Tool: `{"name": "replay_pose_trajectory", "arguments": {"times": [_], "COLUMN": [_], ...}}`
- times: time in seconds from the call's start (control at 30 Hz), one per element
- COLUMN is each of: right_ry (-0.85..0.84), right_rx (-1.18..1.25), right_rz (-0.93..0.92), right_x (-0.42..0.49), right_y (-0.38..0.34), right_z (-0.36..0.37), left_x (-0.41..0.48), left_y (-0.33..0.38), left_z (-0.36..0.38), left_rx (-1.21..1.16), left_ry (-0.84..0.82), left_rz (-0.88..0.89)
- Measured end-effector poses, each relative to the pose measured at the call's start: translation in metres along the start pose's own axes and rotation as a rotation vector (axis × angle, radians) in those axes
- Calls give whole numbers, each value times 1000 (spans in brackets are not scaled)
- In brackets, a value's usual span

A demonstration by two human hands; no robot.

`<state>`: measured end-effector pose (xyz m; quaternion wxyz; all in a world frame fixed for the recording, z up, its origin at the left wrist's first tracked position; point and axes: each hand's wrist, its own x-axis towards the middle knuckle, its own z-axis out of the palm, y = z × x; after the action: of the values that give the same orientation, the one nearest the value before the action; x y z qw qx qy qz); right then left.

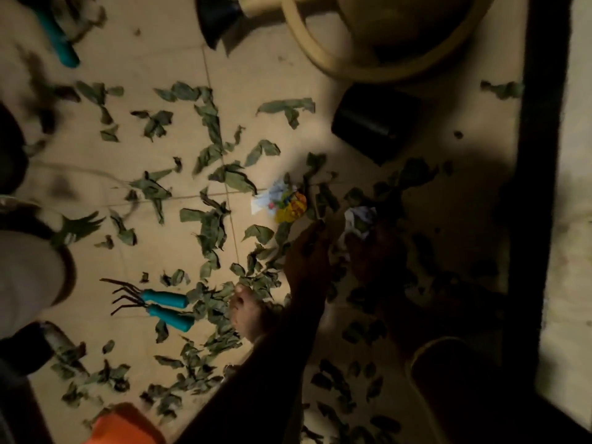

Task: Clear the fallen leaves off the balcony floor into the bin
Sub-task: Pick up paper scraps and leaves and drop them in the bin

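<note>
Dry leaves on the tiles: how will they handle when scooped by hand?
The leaves look curled and shrivelled, so probably light and brittle, apt to crumble. They lie loosely scattered on the smooth tile floor, so pushing likely slides them into piles.

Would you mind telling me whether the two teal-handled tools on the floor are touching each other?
Touching. In the head view the hand rake and the other teal tool lie side by side, and they meet where the handles join the metal.
</note>
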<state>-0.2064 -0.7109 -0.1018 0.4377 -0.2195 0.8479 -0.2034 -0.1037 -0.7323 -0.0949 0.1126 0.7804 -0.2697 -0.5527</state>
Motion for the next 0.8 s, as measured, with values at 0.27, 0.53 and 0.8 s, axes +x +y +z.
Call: {"name": "replay_pose_trajectory", "arguments": {"times": [0.27, 0.53, 0.8], "right_ry": [-370, -387, -303], "right_rx": [149, 160, 125], "right_rz": [-21, -30, -110], "right_x": [37, 37, -58], "right_y": [-86, -64, -139], "right_z": [79, 100, 2], "left_x": [82, 81, -38], "left_y": [46, 25, 71], "left_z": [-56, -58, -85], "left_rx": [10, -246, -389], "left_ry": [188, -129, -38], "left_rz": [64, -106, 174]}}
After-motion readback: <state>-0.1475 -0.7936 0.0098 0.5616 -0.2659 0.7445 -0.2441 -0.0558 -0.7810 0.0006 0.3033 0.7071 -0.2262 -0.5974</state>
